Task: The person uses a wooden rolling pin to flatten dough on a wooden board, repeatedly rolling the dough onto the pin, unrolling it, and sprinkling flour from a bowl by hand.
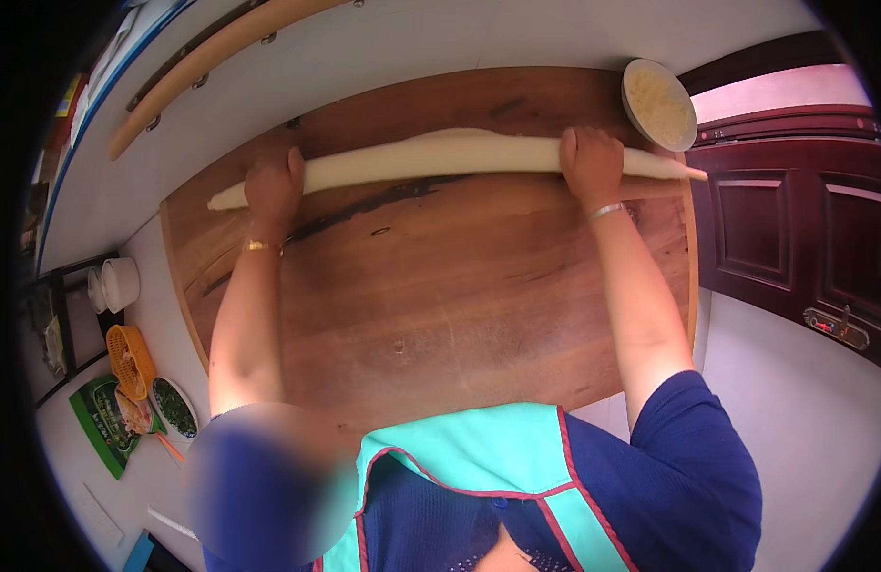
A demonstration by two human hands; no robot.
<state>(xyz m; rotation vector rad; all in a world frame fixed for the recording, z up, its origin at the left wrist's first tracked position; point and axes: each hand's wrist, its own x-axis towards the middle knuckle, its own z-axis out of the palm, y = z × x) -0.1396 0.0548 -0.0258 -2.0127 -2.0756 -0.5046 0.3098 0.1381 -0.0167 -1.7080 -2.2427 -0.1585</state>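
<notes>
A sheet of pale dough [431,160] is wound round a long rolling pin [698,174], whose bare tip sticks out at the right end. The roll lies crosswise near the far side of a wooden board [440,286], and a curved edge of dough shows just behind its middle. My left hand [274,191] is closed over the roll toward its left end, with a gold-coloured bracelet at the wrist. Over its right part, my right hand [593,172] is closed too, below it a silver-coloured bangle. Both arms reach forward; the undersides of the fingers are hidden.
A bowl of pale floury stuff [658,105] stands at the board's far right corner. Beyond it is a dark red panelled door [793,219]. A wooden rod [212,67] runs along the wall at upper left. Lower left are an orange basket [129,362], a green bag [102,424] and a bowl of chopped greens [174,408].
</notes>
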